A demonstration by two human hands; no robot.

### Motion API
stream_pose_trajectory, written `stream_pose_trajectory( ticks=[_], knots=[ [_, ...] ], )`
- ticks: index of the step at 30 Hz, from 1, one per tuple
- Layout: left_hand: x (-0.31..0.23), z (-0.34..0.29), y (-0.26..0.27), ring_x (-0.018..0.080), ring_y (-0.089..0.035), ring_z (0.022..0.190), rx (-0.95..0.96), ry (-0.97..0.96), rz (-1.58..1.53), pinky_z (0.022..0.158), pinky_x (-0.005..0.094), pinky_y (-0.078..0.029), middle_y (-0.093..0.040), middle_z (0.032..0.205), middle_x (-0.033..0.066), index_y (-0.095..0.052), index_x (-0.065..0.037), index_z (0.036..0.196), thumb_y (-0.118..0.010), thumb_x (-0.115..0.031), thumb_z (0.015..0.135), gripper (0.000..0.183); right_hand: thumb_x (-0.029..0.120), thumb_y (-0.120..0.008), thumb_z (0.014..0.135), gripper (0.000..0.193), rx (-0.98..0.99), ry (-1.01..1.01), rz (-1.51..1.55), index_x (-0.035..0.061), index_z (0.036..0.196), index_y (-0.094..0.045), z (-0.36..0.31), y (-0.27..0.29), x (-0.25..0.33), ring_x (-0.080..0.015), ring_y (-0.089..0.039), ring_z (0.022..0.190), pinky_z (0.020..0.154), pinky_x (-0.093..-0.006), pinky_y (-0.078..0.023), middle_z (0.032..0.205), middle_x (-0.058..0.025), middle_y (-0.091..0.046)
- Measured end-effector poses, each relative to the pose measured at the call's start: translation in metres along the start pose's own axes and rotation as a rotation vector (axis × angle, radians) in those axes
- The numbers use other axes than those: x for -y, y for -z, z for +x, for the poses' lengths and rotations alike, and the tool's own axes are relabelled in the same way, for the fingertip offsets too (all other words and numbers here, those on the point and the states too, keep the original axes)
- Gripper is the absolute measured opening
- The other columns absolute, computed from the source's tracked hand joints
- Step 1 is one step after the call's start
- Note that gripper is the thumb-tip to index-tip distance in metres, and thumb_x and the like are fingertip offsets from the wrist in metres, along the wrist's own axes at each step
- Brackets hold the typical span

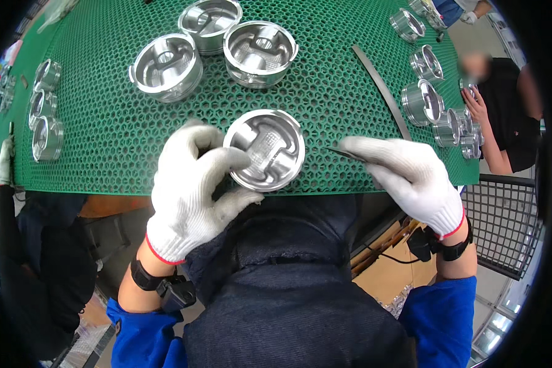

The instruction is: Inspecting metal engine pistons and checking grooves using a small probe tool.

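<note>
At the near edge of the green mat, a shiny metal piston (pixel 266 149) is tilted with its hollow underside toward me. My left hand (pixel 193 184), in a white knit glove, grips the piston by its left and lower rim, fingers curled. Just right of the piston, apart from it, is my gloved right hand (pixel 411 175). Its fingers are pressed together around a thin dark pointed tool (pixel 345 153); only the tip shows, aimed at the piston, and the rest is hidden in the glove.
Behind lie three more pistons (pixel 167 66) on the perforated green mat (pixel 325 92). A long grey metal strip (pixel 380 89) lies to the right. Further pistons stand at the left (pixel 47 138) and right (pixel 422 102). A person in black (pixel 512 113) works at the right; another is at the left.
</note>
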State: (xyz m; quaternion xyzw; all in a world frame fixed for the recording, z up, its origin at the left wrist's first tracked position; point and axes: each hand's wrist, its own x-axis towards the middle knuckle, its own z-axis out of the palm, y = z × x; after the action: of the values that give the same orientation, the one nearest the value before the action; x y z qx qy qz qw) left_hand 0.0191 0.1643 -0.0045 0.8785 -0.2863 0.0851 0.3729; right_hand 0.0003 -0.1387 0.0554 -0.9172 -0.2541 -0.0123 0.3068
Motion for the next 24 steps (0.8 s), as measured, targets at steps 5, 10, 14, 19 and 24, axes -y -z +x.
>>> stream_pose_trajectory(
  ticks=[5, 10, 14, 19, 24],
  knots=[
    [-0.004, 0.005, -0.002, 0.0366, -0.063, 0.106, -0.019, -0.078, -0.03, 0.09, 0.0456, -0.053, -0.065, 0.112, 0.0133, -0.072, -0.013, 0.094, -0.089, -0.021, 0.062, 0.037, 0.016, -0.07, 0.091, 0.029, 0.116, -0.039, -0.294, 0.0224, 0.119, -0.073, 0.019, 0.005, 0.012, -0.0246, -0.066, 0.065, 0.058, -0.0345, -0.054, 0.074, -0.0061, -0.064],
    [-0.005, 0.002, -0.007, 0.037, -0.064, 0.106, 0.005, -0.02, 0.013, 0.093, 0.0464, -0.052, -0.066, 0.107, 0.0123, -0.072, -0.013, 0.092, -0.088, -0.022, 0.062, 0.035, 0.016, -0.065, 0.093, 0.028, 0.064, -0.026, -0.298, 0.0218, 0.12, -0.071, 0.019, -0.015, 0.007, -0.0236, -0.069, 0.068, 0.062, -0.0346, -0.057, 0.075, -0.0058, -0.066],
    [-0.008, 0.003, -0.006, 0.0362, -0.064, 0.104, 0.006, -0.043, 0.031, 0.091, 0.0471, -0.052, -0.066, 0.106, 0.0117, -0.072, -0.014, 0.09, -0.089, -0.023, 0.062, 0.034, 0.016, -0.061, 0.095, 0.032, 0.249, -0.104, -0.167, 0.0246, 0.125, -0.068, 0.004, -0.007, 0.027, -0.0251, -0.071, 0.07, 0.064, -0.0355, -0.06, 0.076, -0.0068, -0.068],
    [-0.011, 0.0, -0.01, 0.0337, -0.064, 0.098, -0.018, -0.049, 0.081, 0.088, 0.0461, -0.052, -0.066, 0.103, 0.0102, -0.073, -0.015, 0.088, -0.088, -0.025, 0.064, 0.03, 0.016, -0.062, 0.094, 0.033, 0.175, -0.136, -0.221, 0.0206, 0.126, -0.067, 0.003, -0.013, 0.028, -0.0276, -0.071, 0.07, 0.063, -0.0379, -0.059, 0.076, -0.0085, -0.067],
    [-0.009, 0.005, -0.009, 0.0341, -0.062, 0.098, 0.0, -0.092, 0.063, 0.084, 0.0449, -0.051, -0.064, 0.101, 0.0127, -0.072, -0.013, 0.087, -0.086, -0.025, 0.066, 0.028, 0.017, -0.061, 0.095, 0.034, 0.266, -0.219, -0.018, 0.0184, 0.129, -0.065, -0.009, -0.037, 0.038, -0.0291, -0.072, 0.073, 0.064, -0.0383, -0.06, 0.081, -0.0119, -0.07]
  ],
)
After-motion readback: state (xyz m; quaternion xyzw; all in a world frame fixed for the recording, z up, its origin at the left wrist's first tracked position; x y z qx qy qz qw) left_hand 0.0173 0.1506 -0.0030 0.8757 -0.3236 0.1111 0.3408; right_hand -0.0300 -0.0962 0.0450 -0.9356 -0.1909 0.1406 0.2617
